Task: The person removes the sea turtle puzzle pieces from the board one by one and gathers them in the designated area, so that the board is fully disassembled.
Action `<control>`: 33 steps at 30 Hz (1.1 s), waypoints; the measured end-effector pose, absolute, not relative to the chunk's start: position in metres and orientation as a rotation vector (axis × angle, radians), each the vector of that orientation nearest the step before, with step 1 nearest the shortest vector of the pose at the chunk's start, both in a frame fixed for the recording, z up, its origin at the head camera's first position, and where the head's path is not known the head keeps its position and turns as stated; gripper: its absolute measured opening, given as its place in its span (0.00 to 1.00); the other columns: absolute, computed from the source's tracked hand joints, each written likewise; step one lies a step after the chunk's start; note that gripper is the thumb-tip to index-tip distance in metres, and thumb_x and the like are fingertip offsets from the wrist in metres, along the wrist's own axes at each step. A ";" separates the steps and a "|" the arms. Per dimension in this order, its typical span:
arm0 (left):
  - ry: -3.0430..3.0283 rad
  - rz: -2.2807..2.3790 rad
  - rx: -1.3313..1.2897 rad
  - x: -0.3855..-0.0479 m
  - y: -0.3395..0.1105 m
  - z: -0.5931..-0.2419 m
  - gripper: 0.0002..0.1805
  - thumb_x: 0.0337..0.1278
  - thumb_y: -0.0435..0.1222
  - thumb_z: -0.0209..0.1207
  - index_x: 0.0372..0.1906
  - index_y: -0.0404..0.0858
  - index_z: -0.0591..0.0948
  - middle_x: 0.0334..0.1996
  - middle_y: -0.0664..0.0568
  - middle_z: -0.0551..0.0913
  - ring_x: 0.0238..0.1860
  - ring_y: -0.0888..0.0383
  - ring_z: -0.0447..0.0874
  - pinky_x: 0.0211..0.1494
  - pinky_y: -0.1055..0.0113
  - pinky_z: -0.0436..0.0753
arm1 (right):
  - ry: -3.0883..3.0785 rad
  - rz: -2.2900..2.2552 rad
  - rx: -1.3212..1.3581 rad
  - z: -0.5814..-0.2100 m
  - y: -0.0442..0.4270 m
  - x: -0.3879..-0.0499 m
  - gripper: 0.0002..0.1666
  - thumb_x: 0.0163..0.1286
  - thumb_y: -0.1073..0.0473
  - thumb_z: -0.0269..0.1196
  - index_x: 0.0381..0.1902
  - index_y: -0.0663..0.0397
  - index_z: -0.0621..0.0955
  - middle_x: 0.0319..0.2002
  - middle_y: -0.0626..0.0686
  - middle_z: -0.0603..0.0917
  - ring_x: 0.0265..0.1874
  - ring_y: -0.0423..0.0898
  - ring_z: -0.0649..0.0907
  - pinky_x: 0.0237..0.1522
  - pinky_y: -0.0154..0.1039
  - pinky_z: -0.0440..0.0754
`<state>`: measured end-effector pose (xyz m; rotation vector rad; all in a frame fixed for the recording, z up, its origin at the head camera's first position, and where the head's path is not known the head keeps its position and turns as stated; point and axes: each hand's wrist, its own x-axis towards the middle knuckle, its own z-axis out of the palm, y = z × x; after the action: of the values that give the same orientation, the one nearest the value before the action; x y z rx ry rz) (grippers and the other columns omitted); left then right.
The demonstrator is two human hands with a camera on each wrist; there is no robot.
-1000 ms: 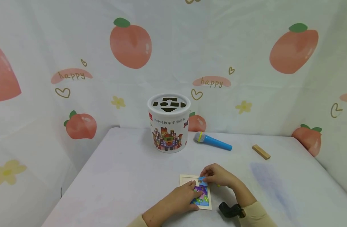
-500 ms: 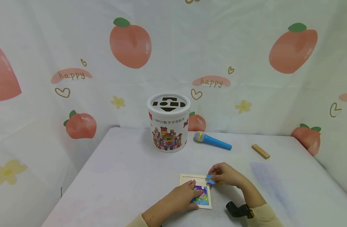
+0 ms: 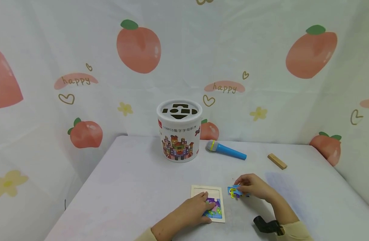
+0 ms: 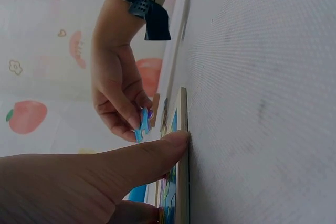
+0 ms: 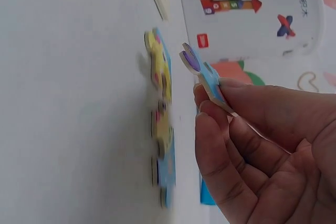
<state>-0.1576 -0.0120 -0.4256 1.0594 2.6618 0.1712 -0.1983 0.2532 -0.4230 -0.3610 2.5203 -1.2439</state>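
A small wooden puzzle tray (image 3: 199, 188) lies at the table's front, its upper part bare and its lower part filled with purple, green and blue pieces. My left hand (image 3: 188, 211) rests on it with fingers extended; in the left wrist view the thumb presses the tray's edge (image 4: 183, 109). To the right of the tray, my right hand (image 3: 256, 186) pinches a blue and purple puzzle piece (image 5: 212, 85) between thumb and fingers, raised above the table. Beneath it lie loose puzzle pieces, one with a yellow figure (image 5: 159, 66) and another blue and yellow (image 5: 167, 153).
Behind stands a white block bucket (image 3: 180, 134) with shaped holes in its lid. A blue toy microphone (image 3: 229, 151) lies to its right, and farther right a wooden block (image 3: 277, 161). A peach-printed cloth (image 3: 184, 50) hangs behind the table.
My right hand has drawn the blue piece off the tray's upper right corner and carried it right, over the loose pieces. The left hand has stayed in place.
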 end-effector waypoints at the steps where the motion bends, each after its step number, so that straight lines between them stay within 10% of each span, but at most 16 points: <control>1: 2.660 0.171 1.058 -0.158 -0.012 -0.426 0.29 0.52 0.55 0.60 0.62 0.57 0.73 0.66 0.48 0.68 0.69 0.54 0.63 0.62 0.59 0.74 | 2.526 -1.242 -0.355 -0.423 0.255 -0.198 0.11 0.64 0.62 0.61 0.41 0.65 0.80 0.28 0.51 0.80 0.26 0.43 0.77 0.29 0.35 0.79; 33: 2.662 0.189 1.051 -0.158 -0.012 -0.428 0.30 0.51 0.55 0.60 0.62 0.57 0.72 0.66 0.50 0.68 0.69 0.55 0.63 0.62 0.58 0.74 | 2.556 -1.268 -0.238 -0.423 0.293 -0.187 0.15 0.63 0.60 0.61 0.41 0.69 0.78 0.28 0.52 0.80 0.25 0.41 0.77 0.28 0.33 0.78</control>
<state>-0.1579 -0.0117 -0.4285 1.0506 2.6625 0.1890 -0.1871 0.2930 -0.4229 -0.2382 2.5557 -1.2681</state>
